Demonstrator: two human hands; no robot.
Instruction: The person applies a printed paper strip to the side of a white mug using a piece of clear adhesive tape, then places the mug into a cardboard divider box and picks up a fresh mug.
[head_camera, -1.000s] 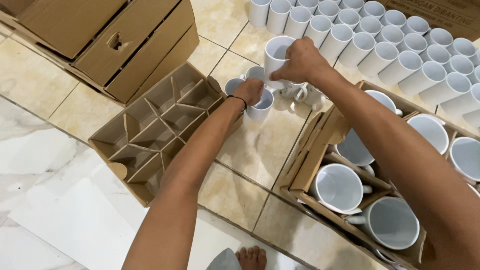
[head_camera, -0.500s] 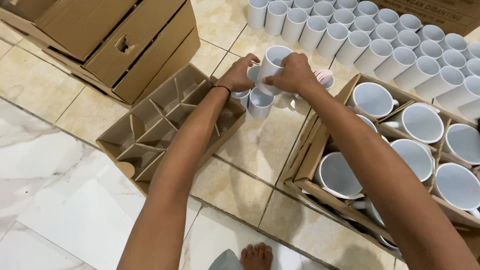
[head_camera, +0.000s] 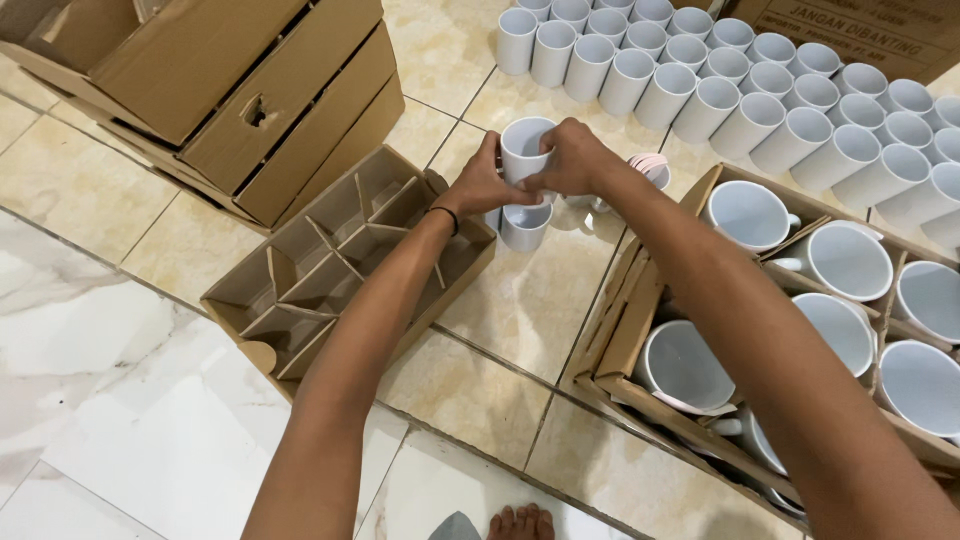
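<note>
Now L hand (head_camera: 482, 186) & R hand (head_camera: 573, 160) both grip white mug (head_camera: 526, 150) beside brown divider box (head_camera: 345, 262).

The tiled floor (head_camera: 500, 310) carries rows of white mugs (head_camera: 760, 90) at the top, a mug (head_camera: 525, 225) standing alone, an empty divider box (head_camera: 340, 265) at the left, stacked cardboard boxes (head_camera: 220, 90) behind it, and a box of mugs (head_camera: 800, 310) at the right.

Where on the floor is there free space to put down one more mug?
Bare tiles lie between the divider tray and the box of mugs, below the mug that both hands hold, and at the marble floor lower left. Crowded: the mug rows at the top.
</note>
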